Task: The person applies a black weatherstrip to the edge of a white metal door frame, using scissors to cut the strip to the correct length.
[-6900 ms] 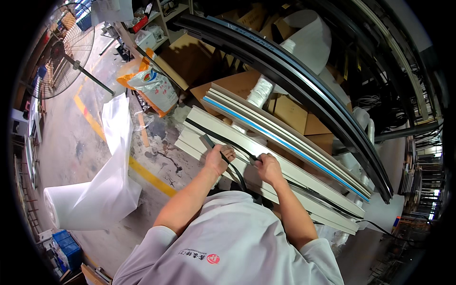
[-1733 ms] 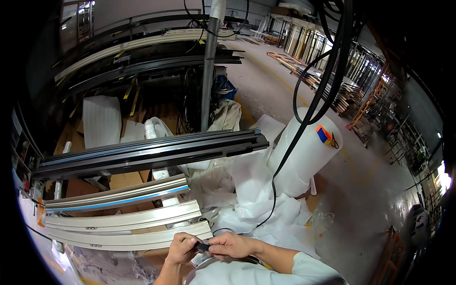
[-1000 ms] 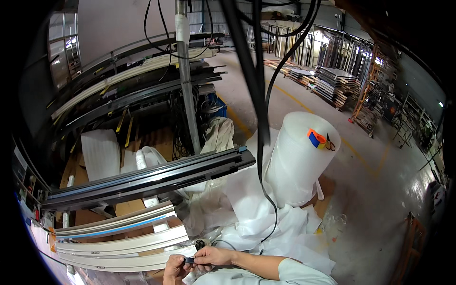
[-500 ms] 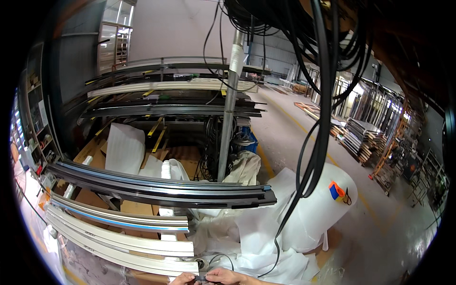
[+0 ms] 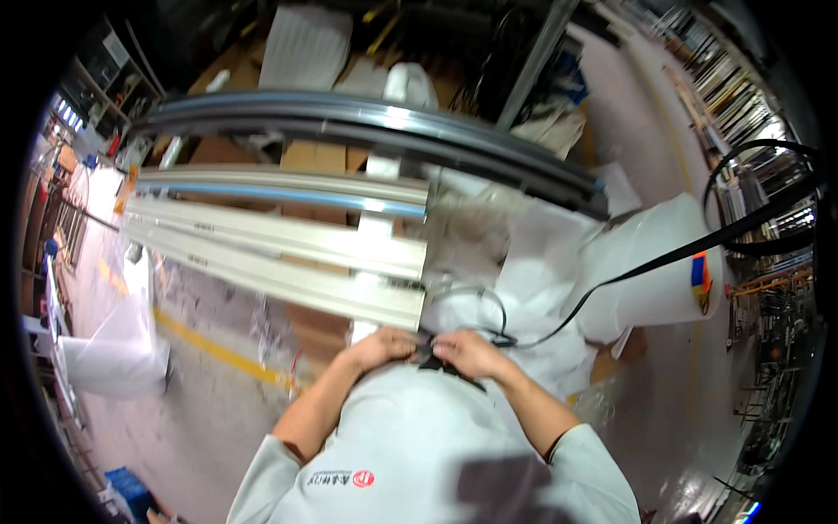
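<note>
A left hand (image 5: 384, 348) and right hand (image 5: 470, 352) grip a black strip (image 5: 429, 355). Cream profiles (image 5: 367, 293) lie just beyond.

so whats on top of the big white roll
An orange and blue object sits on the top end of the white roll; whatever it covers beneath can't be seen.

Red emblem (image 5: 363, 479) and dark lettering (image 5: 328, 479) on a pale shirt (image 5: 410, 428)
The round emblem stands just right of the lettering, a short row of characters; small dark marks (image 5: 198, 260) on the cream profiles (image 5: 349, 247) are too blurred to read.
</note>
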`<action>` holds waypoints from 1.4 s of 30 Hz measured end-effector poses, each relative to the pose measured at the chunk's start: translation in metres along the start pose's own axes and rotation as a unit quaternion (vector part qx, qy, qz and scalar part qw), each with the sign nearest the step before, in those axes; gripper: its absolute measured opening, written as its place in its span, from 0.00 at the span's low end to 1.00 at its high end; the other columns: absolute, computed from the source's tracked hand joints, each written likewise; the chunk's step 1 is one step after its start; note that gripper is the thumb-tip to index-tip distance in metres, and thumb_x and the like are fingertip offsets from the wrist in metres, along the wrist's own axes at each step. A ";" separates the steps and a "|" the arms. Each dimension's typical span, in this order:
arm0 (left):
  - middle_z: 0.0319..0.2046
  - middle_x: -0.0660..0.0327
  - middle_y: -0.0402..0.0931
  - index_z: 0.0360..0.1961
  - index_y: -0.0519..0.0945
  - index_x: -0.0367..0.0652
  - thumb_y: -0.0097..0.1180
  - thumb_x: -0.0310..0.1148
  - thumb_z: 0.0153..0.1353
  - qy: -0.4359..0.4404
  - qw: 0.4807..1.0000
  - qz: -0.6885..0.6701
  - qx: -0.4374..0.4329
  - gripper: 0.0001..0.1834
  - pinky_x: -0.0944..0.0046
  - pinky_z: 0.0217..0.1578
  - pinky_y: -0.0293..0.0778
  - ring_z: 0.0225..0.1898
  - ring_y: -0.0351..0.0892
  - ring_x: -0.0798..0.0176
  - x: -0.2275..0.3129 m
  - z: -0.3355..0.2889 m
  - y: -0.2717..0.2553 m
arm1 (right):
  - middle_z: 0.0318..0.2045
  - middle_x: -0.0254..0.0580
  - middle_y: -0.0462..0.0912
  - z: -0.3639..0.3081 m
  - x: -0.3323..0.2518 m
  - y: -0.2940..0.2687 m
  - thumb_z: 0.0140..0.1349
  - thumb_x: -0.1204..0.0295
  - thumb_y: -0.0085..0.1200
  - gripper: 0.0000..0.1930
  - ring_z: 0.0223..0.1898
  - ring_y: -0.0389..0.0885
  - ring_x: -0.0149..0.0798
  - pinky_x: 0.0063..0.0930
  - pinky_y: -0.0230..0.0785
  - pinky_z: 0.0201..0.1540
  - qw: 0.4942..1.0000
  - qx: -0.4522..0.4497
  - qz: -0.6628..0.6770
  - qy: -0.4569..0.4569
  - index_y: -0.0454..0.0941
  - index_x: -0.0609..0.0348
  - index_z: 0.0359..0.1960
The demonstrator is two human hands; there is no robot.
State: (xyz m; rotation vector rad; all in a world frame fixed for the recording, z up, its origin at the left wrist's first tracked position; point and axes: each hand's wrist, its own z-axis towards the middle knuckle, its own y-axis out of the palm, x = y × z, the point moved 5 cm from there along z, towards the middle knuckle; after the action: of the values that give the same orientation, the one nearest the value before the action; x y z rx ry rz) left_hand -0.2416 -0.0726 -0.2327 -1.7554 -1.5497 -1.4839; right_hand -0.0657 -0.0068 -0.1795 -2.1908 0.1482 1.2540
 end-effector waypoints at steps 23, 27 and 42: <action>0.50 0.46 0.75 0.49 0.78 0.34 0.54 0.22 0.53 0.217 0.777 0.486 0.336 0.20 0.55 0.55 0.72 0.54 0.74 0.43 -0.027 0.044 -0.099 | 0.19 0.34 0.79 0.070 0.174 0.082 0.65 0.67 0.59 0.13 0.21 0.71 0.28 0.28 0.63 0.24 0.880 0.201 0.378 0.207 0.83 0.65 0.27; 0.49 0.47 0.75 0.49 0.78 0.35 0.53 0.20 0.52 0.201 0.783 0.492 0.324 0.20 0.55 0.53 0.72 0.51 0.74 0.44 -0.029 0.047 -0.100 | 0.20 0.33 0.79 0.073 0.171 0.096 0.67 0.67 0.57 0.13 0.22 0.71 0.28 0.26 0.64 0.27 0.864 0.178 0.430 0.194 0.82 0.62 0.26; 0.44 0.50 0.76 0.45 0.78 0.33 0.52 0.20 0.51 0.198 0.789 0.485 0.321 0.18 0.56 0.52 0.71 0.48 0.73 0.47 -0.025 0.050 -0.095 | 0.24 0.30 0.79 0.078 0.182 0.102 0.72 0.67 0.51 0.13 0.26 0.71 0.25 0.21 0.64 0.31 0.819 0.136 0.538 0.146 0.79 0.57 0.28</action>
State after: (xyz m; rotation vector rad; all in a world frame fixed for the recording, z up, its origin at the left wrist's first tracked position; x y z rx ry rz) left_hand -0.2980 -0.0134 -0.3062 -1.3211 -0.5866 -0.6065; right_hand -0.0632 -0.0113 -0.4021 -1.9968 1.7727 1.2485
